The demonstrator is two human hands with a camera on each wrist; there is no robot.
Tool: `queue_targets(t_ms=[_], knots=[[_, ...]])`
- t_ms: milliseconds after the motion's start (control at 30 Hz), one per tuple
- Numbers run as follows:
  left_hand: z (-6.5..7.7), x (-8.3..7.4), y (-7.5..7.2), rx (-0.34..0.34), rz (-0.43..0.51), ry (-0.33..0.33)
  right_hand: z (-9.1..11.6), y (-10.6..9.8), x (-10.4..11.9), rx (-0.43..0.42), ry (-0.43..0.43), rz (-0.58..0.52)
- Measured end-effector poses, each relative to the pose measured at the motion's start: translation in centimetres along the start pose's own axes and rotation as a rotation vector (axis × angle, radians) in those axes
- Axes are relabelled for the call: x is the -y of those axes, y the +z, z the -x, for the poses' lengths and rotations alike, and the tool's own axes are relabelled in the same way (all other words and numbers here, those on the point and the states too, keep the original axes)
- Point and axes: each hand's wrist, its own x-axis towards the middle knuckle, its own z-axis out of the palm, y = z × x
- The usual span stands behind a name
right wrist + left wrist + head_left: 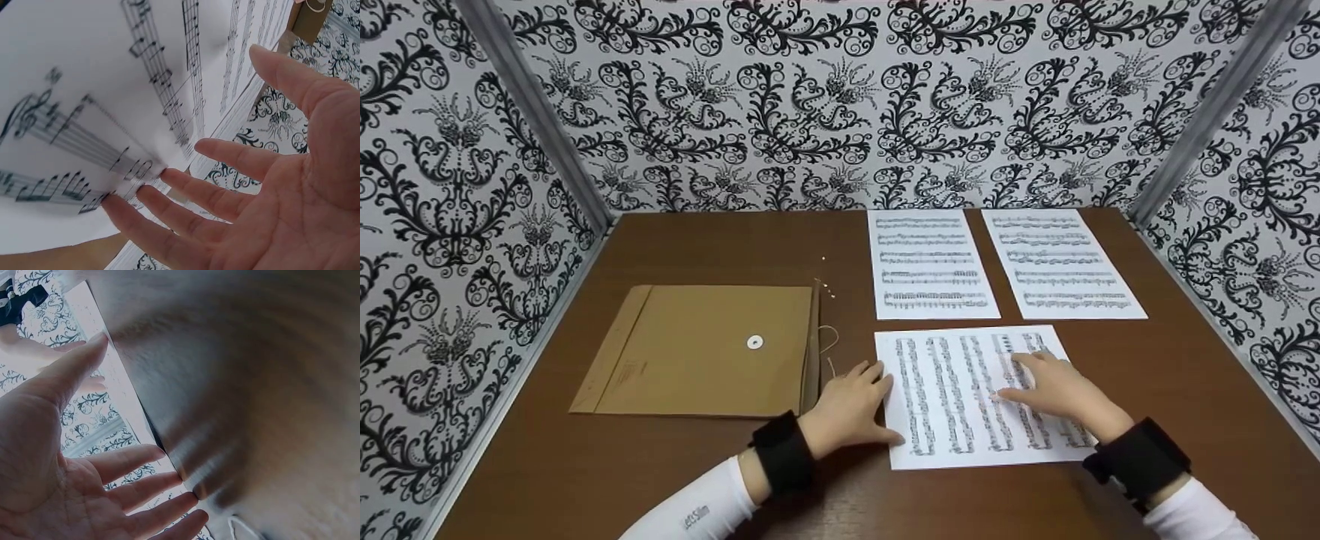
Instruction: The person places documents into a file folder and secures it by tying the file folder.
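A sheet of music [952, 397] lies sideways near the front of the table, its staves running away from me. My left hand [844, 409] is at the sheet's left edge, thumb and fingers spread. In the left wrist view those fingertips [191, 495] meet the paper's edge without curling round it. My right hand [1057, 386] is over the right part of the same sheet. The right wrist view has its fingers [185, 194] extended, several tips on the printed staves. Neither hand grips the paper.
On the left lies a brown string-tie envelope [697, 360] with a white button [754, 342]; a thin string [831, 337] loops off its right side. Two upright music sheets, one left [930, 262] and one right [1061, 262], lie farther back. Patterned walls [840, 105] enclose the brown table [720, 247].
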Motion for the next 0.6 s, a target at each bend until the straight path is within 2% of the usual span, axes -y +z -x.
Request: queue_targets(t_ms=[267, 600], knots=[[0.0, 0.0, 0.0, -0.011, 0.023, 0.008, 0.5, -1.2, -2.5, 0.024, 0.018, -0.119], [-0.1, 0.1, 0.2, -0.01, 0.022, -0.001, 1.0, -2.0, -5.4, 0.006, 0.076, -0.155]])
